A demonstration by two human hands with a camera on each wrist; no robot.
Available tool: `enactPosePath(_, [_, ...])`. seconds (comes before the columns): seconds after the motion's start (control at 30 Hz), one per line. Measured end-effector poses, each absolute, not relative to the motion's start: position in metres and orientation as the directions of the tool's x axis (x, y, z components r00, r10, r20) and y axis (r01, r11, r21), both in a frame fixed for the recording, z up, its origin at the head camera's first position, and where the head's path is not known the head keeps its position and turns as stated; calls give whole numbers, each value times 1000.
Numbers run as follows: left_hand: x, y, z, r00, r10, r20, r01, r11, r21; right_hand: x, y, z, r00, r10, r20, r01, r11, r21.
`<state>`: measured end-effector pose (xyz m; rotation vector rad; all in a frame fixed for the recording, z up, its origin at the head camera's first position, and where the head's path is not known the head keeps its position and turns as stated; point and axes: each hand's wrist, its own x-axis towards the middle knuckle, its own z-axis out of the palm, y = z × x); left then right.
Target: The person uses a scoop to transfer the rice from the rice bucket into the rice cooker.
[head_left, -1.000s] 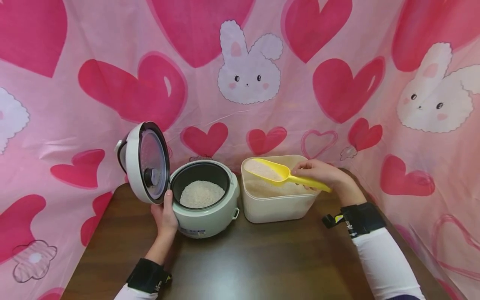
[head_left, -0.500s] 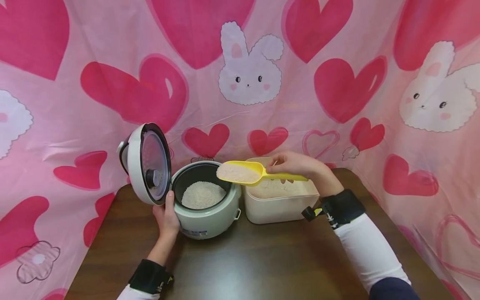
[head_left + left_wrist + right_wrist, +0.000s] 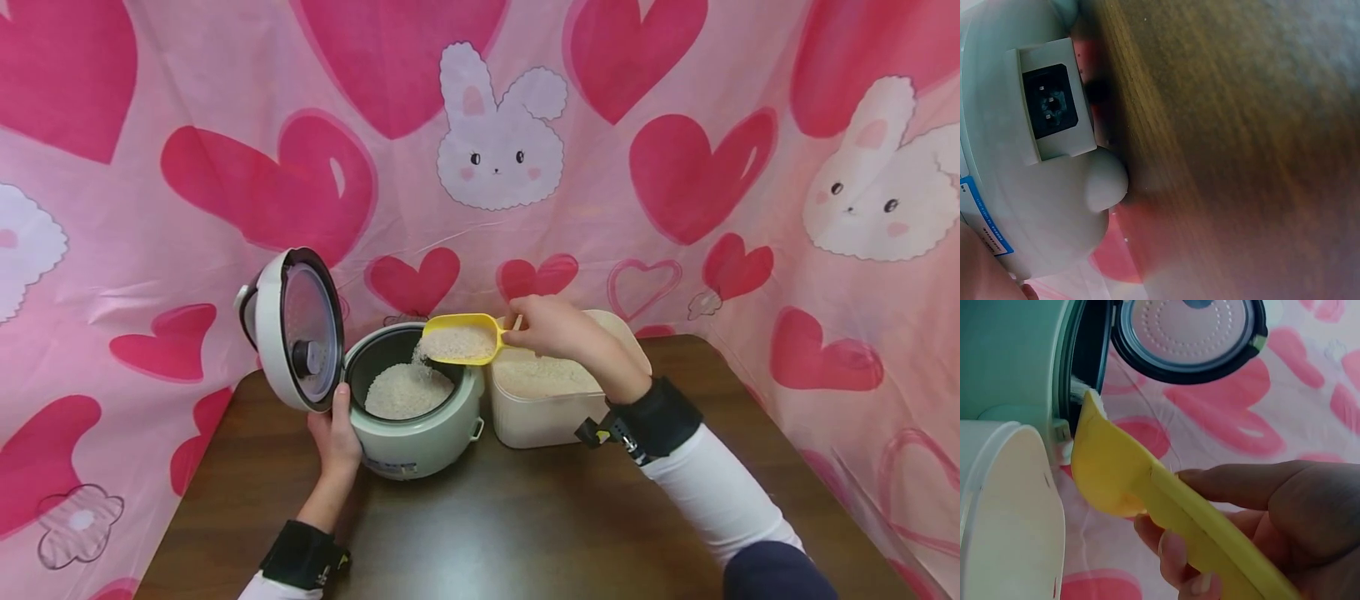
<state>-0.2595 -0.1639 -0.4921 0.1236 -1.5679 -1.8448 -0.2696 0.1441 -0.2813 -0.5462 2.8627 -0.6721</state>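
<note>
A pink cloth backdrop (image 3: 225, 125) printed with hearts and white rabbits hangs behind and around a dark wooden table (image 3: 525, 525). On the table stands a small pale green rice cooker (image 3: 416, 417) with its hinged lid (image 3: 296, 329) standing upright on the left, and touching or just beside its right flank a cream rice tub (image 3: 555, 408) holding uncooked rice. The left hand (image 3: 335, 437) grips the cooker's front left side, thumb up against the rim, steadying it. The right hand (image 3: 558, 329) pinches the handle of a yellow scoop (image 3: 459, 340), fingers curled round it. The scoop is tilted over the right rim of the open pot, and rice (image 3: 408, 390) is spilling from its lip onto a mound already inside. By the look of it, this pour is under way: most of the scoopful remains in the scoop, and the tub looks far from empty. The scoop's lip sits close to the pot's rim, so grains could slip outside. The upright lid walls off the left; the table's front and right lie open.
</note>
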Motion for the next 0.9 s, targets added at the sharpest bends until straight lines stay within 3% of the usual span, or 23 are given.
enactPosePath(0.3, [-260, -164, -492, -751, -555, 357, 453, -41, 890, -262, 124, -285, -936, -348, 54, -349, 896, -273])
enactPosePath(0.9, [-258, -164, -491, -755, -555, 349, 434, -25, 901, -253, 94, -295, -885, -429, 183, -458, 873, -167])
